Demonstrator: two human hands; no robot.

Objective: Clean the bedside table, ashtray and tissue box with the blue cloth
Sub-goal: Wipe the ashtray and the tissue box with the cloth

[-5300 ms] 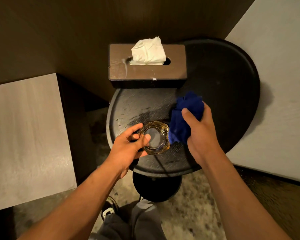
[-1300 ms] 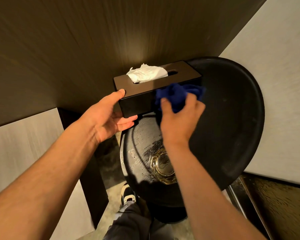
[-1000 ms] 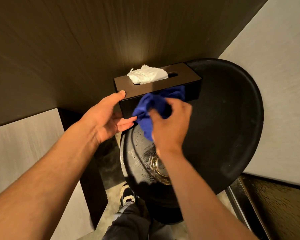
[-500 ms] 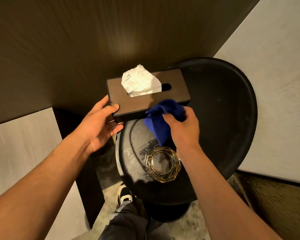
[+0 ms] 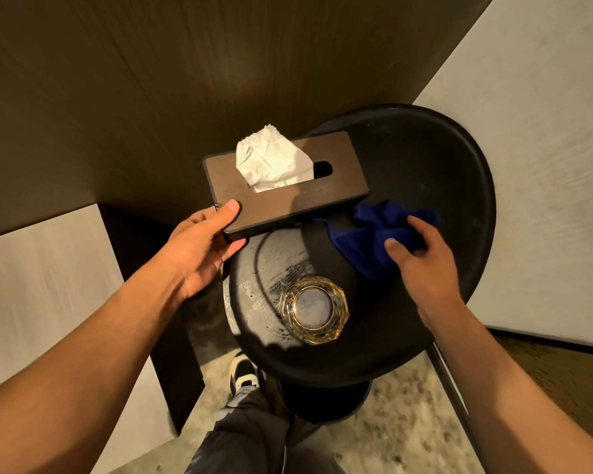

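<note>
Two hands were at work over the round bedside table [image 5: 459, 159]. L hand [image 5: 199, 248] was clamped on the near-left corner of the tissue box [image 5: 326, 186], thumb on the lid, fingers underneath, holding that end lifted off the table edge w/ a white tissue [image 5: 274, 162] sticking out of the slot. R hand [image 5: 421, 254] was closed around the bunched blue cloth [image 5: 367, 241], which rested on the tabletop just beside the box's near-right corner, touching or almost touching it; couldn't tell which. Glass ashtray [image 5: 315, 309] sat upright near the front edge, close to both wrists but apart from them.

Key relation: box's long axis ran left-right across the back of the tabletop, slightly tilted, and it lay up and left of the cloth hand. R hand was the nearer one to the box's free right end and front wall. Prob the next wipe needs the cloth swept leftward along that front wall or under the raised base while L hand steadies it. Streaky marks showed on the tabletop's left-front part, so table likely needs more passes.
</note>
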